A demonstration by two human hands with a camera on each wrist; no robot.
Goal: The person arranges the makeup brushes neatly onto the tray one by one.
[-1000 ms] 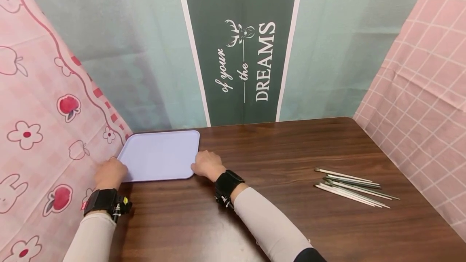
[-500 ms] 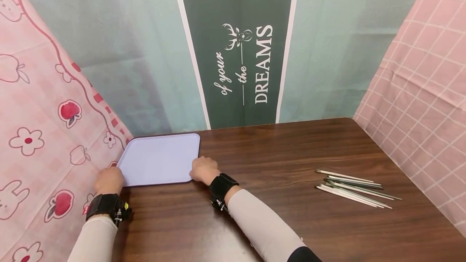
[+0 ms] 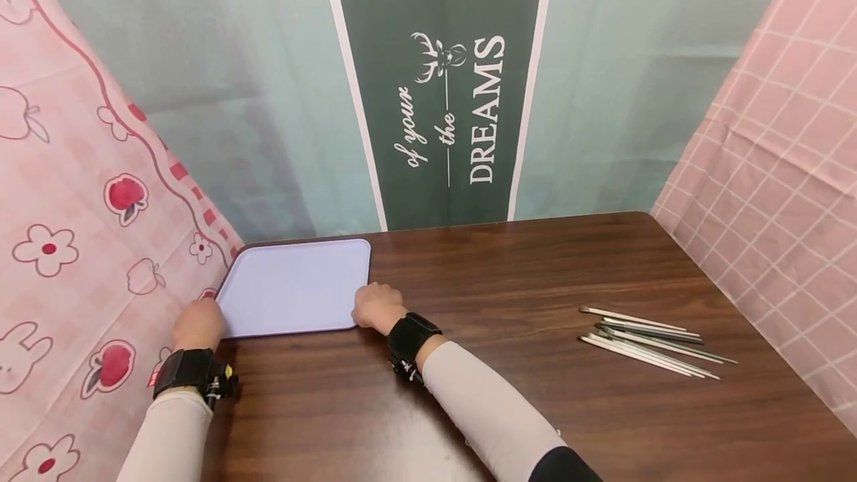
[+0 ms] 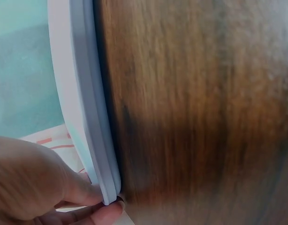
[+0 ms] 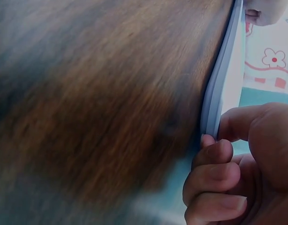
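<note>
A shallow lavender tray (image 3: 294,288) with rounded corners lies at the back left of the wooden table. My left hand (image 3: 198,324) is at its near left corner; in the left wrist view the thumb is on the upper side of the tray rim (image 4: 90,108) and the fingertips curl beneath. At the near right corner, my right hand (image 3: 379,307) pinches the tray, its thumb over the rim and its fingers (image 5: 212,178) curled by the underside. Nothing lies on the tray.
Several thin paintbrushes (image 3: 652,341) with pale and dark handles lie loosely bunched on the right of the table (image 3: 495,363). A pink patterned cloth (image 3: 87,244) hangs close along the left, a pink checked cloth (image 3: 790,192) along the right, and a green curtain (image 3: 602,95) behind.
Both hands stay at the tray's near corners. The left hand has drawn slightly back and left, overlapping the tray less. The tray and paintbrushes look nearly unchanged; the head view shifts slightly.
</note>
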